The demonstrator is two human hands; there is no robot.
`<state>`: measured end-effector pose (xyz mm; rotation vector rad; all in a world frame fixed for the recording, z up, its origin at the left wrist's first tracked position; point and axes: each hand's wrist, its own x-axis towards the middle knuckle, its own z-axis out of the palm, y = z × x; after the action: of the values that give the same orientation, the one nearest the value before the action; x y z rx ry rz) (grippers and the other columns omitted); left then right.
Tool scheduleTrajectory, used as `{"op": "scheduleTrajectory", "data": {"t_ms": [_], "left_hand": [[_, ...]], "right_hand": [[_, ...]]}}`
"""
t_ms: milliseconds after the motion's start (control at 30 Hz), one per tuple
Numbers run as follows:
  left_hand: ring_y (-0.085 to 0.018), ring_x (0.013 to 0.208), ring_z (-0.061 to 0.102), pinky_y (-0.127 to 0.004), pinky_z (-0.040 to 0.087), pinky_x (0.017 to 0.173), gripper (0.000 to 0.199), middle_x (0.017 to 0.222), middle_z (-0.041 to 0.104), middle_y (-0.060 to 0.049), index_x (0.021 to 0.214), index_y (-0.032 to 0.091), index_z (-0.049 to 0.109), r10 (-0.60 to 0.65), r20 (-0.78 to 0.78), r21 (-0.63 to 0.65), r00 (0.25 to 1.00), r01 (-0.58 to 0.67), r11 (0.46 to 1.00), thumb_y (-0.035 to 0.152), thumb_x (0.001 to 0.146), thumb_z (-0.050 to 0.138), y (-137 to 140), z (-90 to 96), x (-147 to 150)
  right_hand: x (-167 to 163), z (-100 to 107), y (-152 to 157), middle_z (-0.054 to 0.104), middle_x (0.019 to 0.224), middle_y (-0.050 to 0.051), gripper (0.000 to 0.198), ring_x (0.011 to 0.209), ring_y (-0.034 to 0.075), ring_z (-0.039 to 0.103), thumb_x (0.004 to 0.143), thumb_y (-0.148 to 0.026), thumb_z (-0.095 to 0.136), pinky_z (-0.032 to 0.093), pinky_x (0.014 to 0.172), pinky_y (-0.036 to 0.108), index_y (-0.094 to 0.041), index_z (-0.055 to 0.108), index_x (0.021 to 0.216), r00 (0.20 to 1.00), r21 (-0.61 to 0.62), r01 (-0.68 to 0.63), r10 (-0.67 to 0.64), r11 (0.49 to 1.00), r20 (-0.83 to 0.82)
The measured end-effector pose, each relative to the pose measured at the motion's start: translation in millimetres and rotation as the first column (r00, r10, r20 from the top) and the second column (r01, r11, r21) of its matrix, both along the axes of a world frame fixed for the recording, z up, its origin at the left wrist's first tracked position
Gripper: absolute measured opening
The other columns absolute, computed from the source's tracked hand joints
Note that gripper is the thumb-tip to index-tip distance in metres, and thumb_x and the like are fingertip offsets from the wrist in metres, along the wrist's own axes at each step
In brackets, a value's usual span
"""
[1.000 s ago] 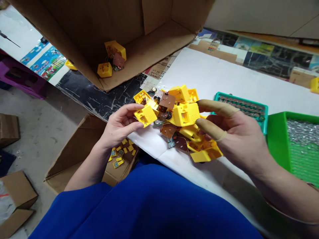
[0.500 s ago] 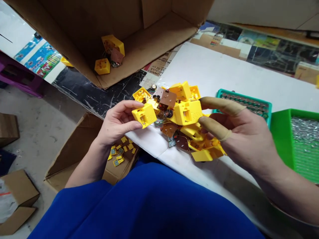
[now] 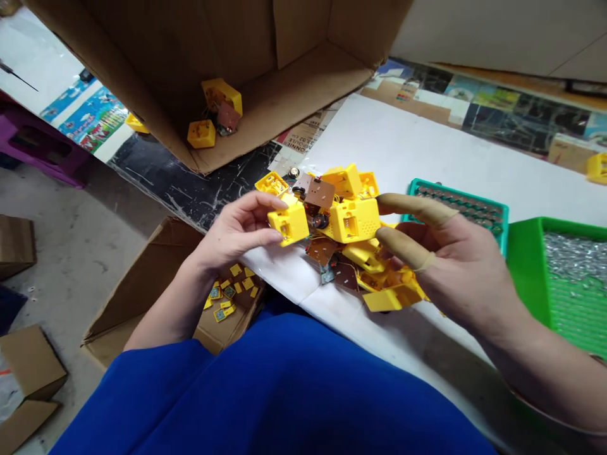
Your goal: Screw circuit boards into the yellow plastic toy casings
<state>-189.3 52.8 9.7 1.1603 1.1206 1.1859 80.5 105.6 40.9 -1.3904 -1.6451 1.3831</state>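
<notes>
Between the thumb and fingers of my left hand (image 3: 241, 227) is a small yellow plastic housing (image 3: 294, 222) with a slot in its face. My right hand (image 3: 446, 253), with pale finger cots on two fingers, pinches a larger yellow plastic housing (image 3: 363, 220) that has a battery slot and a grid of small holes. The two housings are held a little apart, above a pile of yellow shells (image 3: 396, 296), brown circuit boards (image 3: 320, 191) and thin wires on the white work surface (image 3: 379, 136). My right fingertips hide part of the pile.
Behind the pile, a large cardboard box (image 3: 303, 82) lies open with yellow parts (image 3: 222, 95) inside. At right stand a teal tray (image 3: 413, 189) of small round parts and a green bin (image 3: 526, 259) of metal pieces. Below left, another cardboard box (image 3: 137, 284) holds small yellow parts.
My left hand and its housing have moved right, closer to the larger housing. The larger housing has shifted slightly left and turned a little. The whole view has also shifted slightly.
</notes>
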Motion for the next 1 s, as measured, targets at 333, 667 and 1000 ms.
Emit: {"op": "scheduleTrajectory", "data": {"t_ms": [333, 667, 1000], "left_hand": [[-0.024, 0.098, 0.065, -0.038, 0.049, 0.095, 0.013, 0.102, 0.073, -0.008, 0.095, 0.023, 0.075, 0.192, -0.626, 0.345, 0.756, 0.048, 0.937, 0.024, 0.083, 0.07, 27.8, 29.2, -38.5], [-0.04, 0.124, 0.046, -0.058, 0.03, 0.111, 0.015, 0.096, 0.06, -0.015, 0.073, 0.022, 0.045, 0.479, -0.833, 0.386, 0.277, -0.33, 0.862, 0.016, 0.075, 0.059, 98.7, -9.2, -93.2], [-0.02, 0.091, 0.06, -0.035, 0.05, 0.092, 0.019, 0.081, 0.061, 0.0, 0.076, 0.023, 0.06, 0.609, -0.316, 0.376, 0.728, -0.493, 0.785, 0.018, 0.071, 0.077, 64.3, 9.0, -56.1]], "right_hand": [[-1.4, -1.9, 0.5, 0.061, 0.065, 0.001, 0.039, 0.054, 0.015, 0.056, 0.08, -0.046, 0.071, 0.045, 0.043, 0.026, -0.025, 0.068, 0.112, 0.999, 0.007, -0.054, 0.054, 0.999, -0.008], [-0.7, -5.8, 2.1, 0.062, 0.073, 0.002, 0.044, 0.058, 0.015, 0.055, 0.079, -0.045, 0.069, 0.047, 0.05, 0.03, -0.021, 0.067, 0.115, 0.997, 0.035, -0.071, 0.071, 0.997, 0.0], [-3.2, -2.6, 2.0, 0.064, 0.082, 0.004, 0.045, 0.064, 0.014, 0.055, 0.078, -0.043, 0.069, 0.048, 0.053, 0.03, -0.019, 0.067, 0.116, 0.998, 0.047, -0.057, 0.057, 0.997, 0.003]]}}
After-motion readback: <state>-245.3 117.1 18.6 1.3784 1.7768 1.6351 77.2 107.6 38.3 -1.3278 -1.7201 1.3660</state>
